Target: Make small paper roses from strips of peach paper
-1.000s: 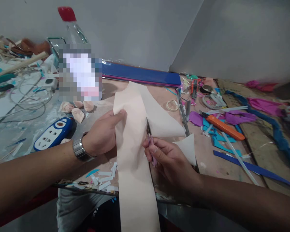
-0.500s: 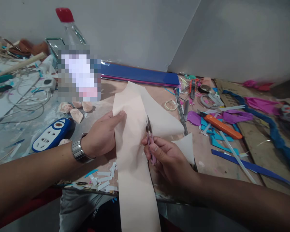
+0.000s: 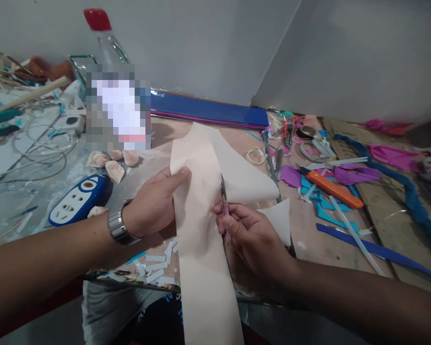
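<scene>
A long cream-coloured sheet [image 3: 197, 225], paper or thin foam, hangs over the table's front edge. My left hand [image 3: 156, 201] pinches its left side, thumb on top and fingers hidden beneath. On the sheet's right side my right hand [image 3: 251, 235] is closed round small pink-handled scissors [image 3: 225, 211], blades pointing away from me and their tips at the sheet's edge. To the right of the blades a partly cut, pale flap [image 3: 244, 172] spreads out over the table. A smaller pale corner [image 3: 278, 220] shows beyond my right hand.
A blue-and-white power strip [image 3: 77, 199] and pale rose-like pieces [image 3: 115, 170] lie left. Behind stand a red-capped bottle [image 3: 97, 21] and blue sheets [image 3: 208, 108]. An orange utility knife [image 3: 334, 188], a tape ring [image 3: 255, 156] and coloured scraps lie right. White strips [image 3: 156, 266] lie near the front edge.
The scissor blades have come closer together at the sheet's edge. Both hands keep their grips; the whole view has shifted slightly.
</scene>
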`<state>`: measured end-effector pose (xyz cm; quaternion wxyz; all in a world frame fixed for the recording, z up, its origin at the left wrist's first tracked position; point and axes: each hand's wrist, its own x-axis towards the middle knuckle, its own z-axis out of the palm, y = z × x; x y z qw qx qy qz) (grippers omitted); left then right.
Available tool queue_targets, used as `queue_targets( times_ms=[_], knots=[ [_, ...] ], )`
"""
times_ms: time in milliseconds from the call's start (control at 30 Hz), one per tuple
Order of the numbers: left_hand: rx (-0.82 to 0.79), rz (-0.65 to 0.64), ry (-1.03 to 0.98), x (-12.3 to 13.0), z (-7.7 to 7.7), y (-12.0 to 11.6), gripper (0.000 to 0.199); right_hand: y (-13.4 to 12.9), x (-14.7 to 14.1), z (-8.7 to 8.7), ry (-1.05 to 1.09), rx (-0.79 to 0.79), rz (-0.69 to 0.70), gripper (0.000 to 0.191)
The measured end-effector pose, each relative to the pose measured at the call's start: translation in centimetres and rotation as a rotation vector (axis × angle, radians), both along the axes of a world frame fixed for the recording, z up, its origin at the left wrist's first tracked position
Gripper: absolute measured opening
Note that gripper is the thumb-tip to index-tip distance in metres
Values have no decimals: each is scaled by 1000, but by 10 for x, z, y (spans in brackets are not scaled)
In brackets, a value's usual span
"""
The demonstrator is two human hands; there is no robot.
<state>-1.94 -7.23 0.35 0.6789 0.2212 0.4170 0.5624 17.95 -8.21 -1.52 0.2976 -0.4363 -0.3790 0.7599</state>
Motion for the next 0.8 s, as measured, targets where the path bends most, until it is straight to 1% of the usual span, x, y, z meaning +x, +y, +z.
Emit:
queue_targets(
  times_ms=[133,267,533,800],
  knots=[
    [-10,2,3,-1,0,1,30,-2,1,-2,37,-9,14,35],
    [0,-31,6,-1,0,0,35,-2,3,-4,66,-12,38,34],
    [-11,-38,-18,1,3,-1,25,-1,3,-4,92,-41,29,32],
    [-13,-57,-18,0,3,-2,23,-1,1,0,62,-18,16,31]
  ],
)
